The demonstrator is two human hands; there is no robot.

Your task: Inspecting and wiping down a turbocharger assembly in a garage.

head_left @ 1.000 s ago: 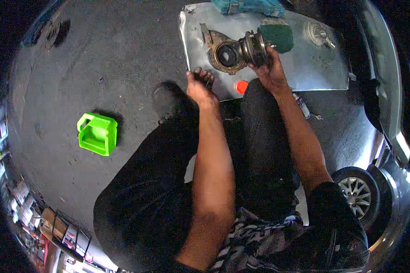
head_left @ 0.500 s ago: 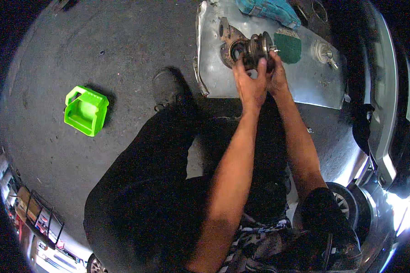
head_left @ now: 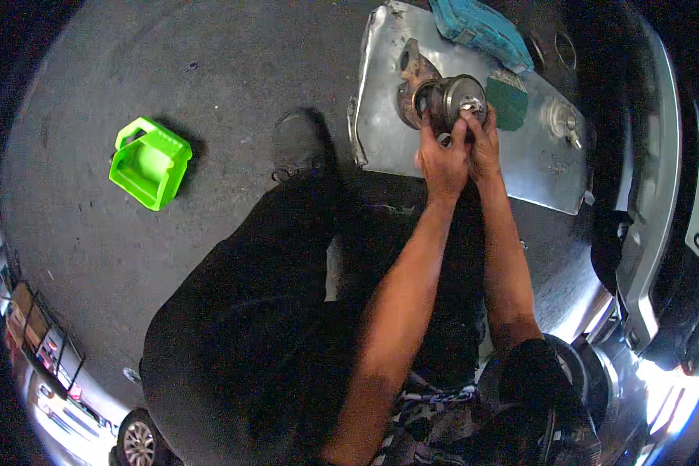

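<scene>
A turbocharger's dark round core (head_left: 467, 90) is held between my two hands above the metal sheet, its flat disc face turned up and toward me. My left hand (head_left: 444, 161) grips its left and lower side with curled fingers. On its right side my right hand (head_left: 485, 149) closes round it, thumb near the bright fitting at the disc's centre. Just left of the core, a rusty turbine housing (head_left: 413, 81) with a flanged outlet rests on the sheet, its round opening toward the core. Whether core and housing touch is hidden by my fingers.
The bent silver metal sheet (head_left: 384, 144) lies on the dark floor, with a teal cloth bag (head_left: 485, 33), a green pad (head_left: 507, 101) and a small silver metal part (head_left: 561, 122) on it. A bright green plastic bin (head_left: 151, 165) sits at left. A vehicle bumper (head_left: 651, 256) borders the right.
The core has tilted in my hands, so its disc face now shows more. The whole view has shifted a little, and both hands still hold the core beside the housing.
</scene>
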